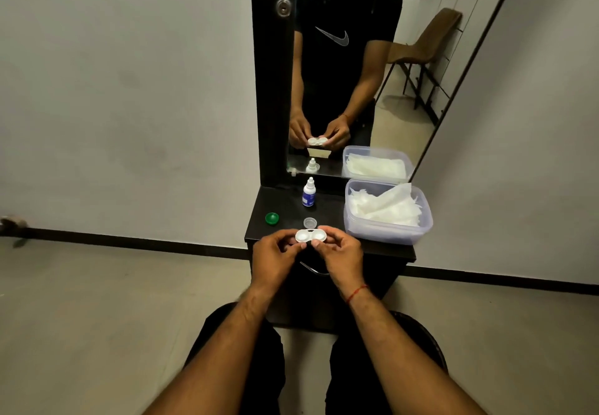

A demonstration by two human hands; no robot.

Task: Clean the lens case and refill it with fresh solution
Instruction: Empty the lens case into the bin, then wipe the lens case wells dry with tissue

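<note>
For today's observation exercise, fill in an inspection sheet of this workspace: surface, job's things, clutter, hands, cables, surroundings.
Surface: small dark table, dry as far as visible.
Job's things: lens case, both wells open; solution bottle upright; green cap and clear cap lying loose.
Clutter: tub of tissues.
Hands: left hand and right hand hold the case.
Cables: nothing seen.
Surroundings: mirror, pale walls.

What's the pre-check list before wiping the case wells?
1. Lens case held by both hands, left hand, right hand: ok.
2. Both wells uncapped: ok; green cap and clear cap lie on the shelf.
3. Wells drained: cannot tell.
4. Tissues in tub open, at right: ok.
5. Solution bottle upright: ok.
6. A hand free to take a tissue: not ok.
</note>
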